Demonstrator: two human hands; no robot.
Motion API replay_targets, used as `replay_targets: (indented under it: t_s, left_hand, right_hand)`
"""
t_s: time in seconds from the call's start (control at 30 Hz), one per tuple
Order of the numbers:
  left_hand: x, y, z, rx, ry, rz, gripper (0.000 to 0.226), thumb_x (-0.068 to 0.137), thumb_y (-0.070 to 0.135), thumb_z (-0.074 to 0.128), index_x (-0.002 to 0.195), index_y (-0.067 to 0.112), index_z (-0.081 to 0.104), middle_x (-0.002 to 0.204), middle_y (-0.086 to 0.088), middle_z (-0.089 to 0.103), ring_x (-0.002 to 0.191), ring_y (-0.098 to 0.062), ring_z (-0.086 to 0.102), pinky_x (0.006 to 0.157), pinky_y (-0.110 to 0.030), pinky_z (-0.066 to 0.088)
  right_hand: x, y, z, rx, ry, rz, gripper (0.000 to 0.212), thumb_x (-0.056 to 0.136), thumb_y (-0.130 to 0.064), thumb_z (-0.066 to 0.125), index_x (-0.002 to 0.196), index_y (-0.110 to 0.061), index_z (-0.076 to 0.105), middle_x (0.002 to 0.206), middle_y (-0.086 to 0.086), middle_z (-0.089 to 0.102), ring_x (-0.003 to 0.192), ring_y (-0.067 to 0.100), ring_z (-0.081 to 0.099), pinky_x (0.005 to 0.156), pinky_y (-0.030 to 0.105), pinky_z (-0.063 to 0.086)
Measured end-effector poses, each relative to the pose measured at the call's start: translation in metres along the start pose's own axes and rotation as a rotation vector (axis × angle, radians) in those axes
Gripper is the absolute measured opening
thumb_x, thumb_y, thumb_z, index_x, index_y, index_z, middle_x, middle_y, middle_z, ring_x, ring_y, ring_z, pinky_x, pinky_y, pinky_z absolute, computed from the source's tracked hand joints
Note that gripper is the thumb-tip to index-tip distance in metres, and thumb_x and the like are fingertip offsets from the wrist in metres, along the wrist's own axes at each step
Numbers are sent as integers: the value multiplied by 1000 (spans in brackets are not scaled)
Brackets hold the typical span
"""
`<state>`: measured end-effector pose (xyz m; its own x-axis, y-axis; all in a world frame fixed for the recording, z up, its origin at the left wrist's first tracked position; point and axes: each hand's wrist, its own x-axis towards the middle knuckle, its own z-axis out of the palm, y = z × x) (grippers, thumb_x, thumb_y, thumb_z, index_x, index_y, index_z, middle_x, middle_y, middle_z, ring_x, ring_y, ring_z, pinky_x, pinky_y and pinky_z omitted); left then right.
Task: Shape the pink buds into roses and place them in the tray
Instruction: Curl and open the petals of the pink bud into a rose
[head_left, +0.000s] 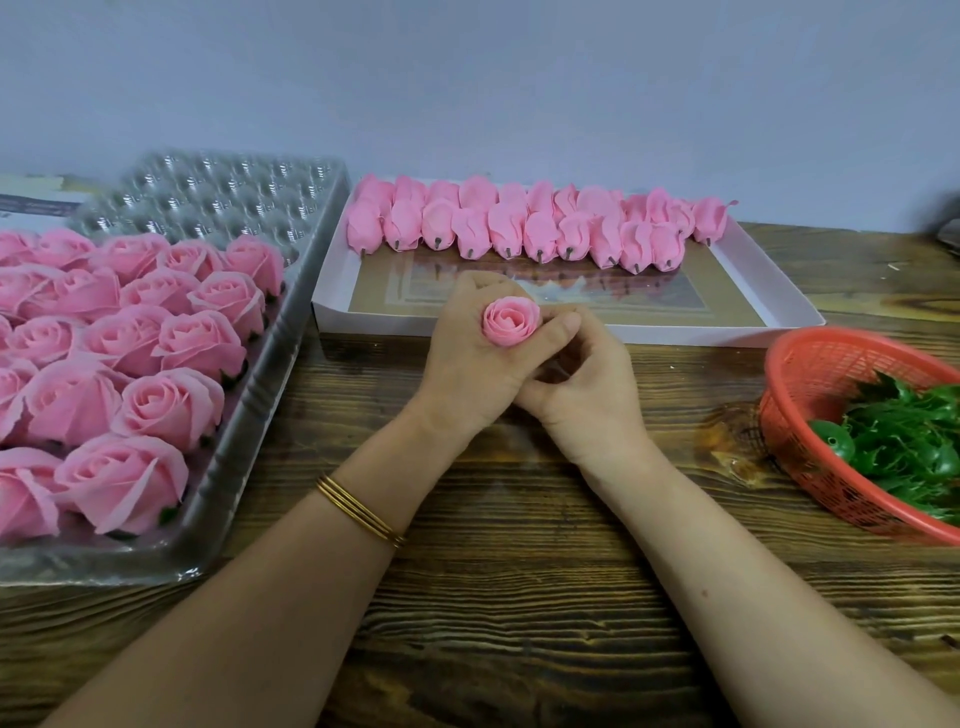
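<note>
Bud (511, 321) is held upright over the surface (519, 597), just in front of the box (374, 319), centre spiral facing up, outer petals not yet spread. It is gripped by the left hand (470, 358), fingers wrapped round its back and side: grip narrow, closed on the bud. The right hand (582, 384) is set against its right side, thumb pressed to the outer petal, fingers curled underneath; whether the stem is pinched cannot be told, as the base is hidden.

Step judged: shaping under way, placing not yet done.

The tray (270, 364) lies to the left, near rows filled with roses (171, 400), far cells (223, 192) unfilled. More buds (519, 228) are lined along the far side of the box. A basket (800, 415) of green leaf parts (909, 441) sits at the right. Bangles (358, 512) are worn on the left wrist.

Risks, judged:
- Petals look thin; a tear or crease could be caused by too hard a thumb press.
- The core could be crushed or unrolled if the left grip is tightened while petals are pulled.
- Uneven spreading would leave a lopsided rose.
- On placing, neighbouring roses could be dented, since the free cells lie beyond the filled rows and must be reached across them.
- The box edge could be knocked by the hands, being so near.
</note>
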<state>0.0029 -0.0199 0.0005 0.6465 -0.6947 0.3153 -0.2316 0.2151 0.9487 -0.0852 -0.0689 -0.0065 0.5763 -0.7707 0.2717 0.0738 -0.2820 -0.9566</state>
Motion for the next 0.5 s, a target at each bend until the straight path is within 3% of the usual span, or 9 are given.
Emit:
replay_targets:
  t_s: [0.13, 0.23, 0.4, 0.5]
  left_hand:
    - [-1, 1, 0, -11, -37, -4, 26, 74, 0, 81, 76, 14, 59, 91, -23, 59, 80, -19, 57, 78, -39, 50]
    - [-2, 0, -2, -72, -90, -23, 17, 76, -1, 78, 81, 2, 63, 78, -13, 60, 71, -15, 56, 70, -32, 50]
    - [0, 0, -6, -76, -150, -37, 15, 80, 2, 77, 77, 7, 62, 76, -7, 62, 69, -13, 58, 67, -26, 50]
    - [1, 0, -8, -74, -167, -39, 20, 79, 1, 77, 73, 11, 61, 79, -8, 64, 70, -12, 60, 69, -24, 49]
  right_hand:
    - [0, 1, 0, 5, -34, -18, 44, 64, 18, 78, 86, -17, 62, 83, -6, 68, 72, -6, 63, 68, 10, 48]
    - [1, 3, -2, 33, -56, -21, 40, 64, 18, 78, 93, -7, 65, 87, -4, 69, 76, -5, 65, 70, 11, 49]
    - [2, 4, -7, 75, -99, 13, 39, 66, 16, 78, 93, -8, 66, 84, 2, 71, 75, 2, 66, 71, 17, 52]
    - [3, 6, -9, 91, -127, 39, 39, 68, 19, 75, 101, 2, 65, 91, 9, 71, 82, 10, 67, 77, 23, 55]
